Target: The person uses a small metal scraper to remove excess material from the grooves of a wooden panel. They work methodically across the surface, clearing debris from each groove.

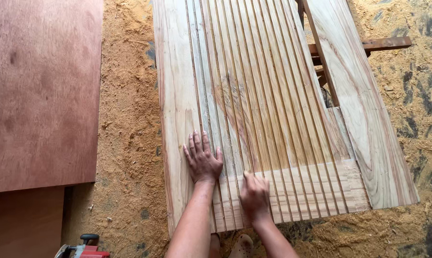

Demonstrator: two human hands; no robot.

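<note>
Hands — left hand (202, 161), right hand (254, 196) — two, flat on one slatted panel (254, 95).

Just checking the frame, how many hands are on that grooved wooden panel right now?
2. The left hand lies flat near the panel's left side; the right hand presses beside it, toward the near edge. No others show.

A row of thin wood slats (254, 110) lies side by side on a wide wooden panel (369, 129), which rests over the sawdust-covered floor (130, 143). The left hand (202, 160) lies flat on the slats near the panel's near left part. The right hand (254, 196) rests on the slats just to its right, closer to the near edge. A plywood sheet (41, 91) lies on the floor, left of the panel. A circular saw (82, 248) sits at the near left. A sandal (242, 246) shows below the near edge.
</note>
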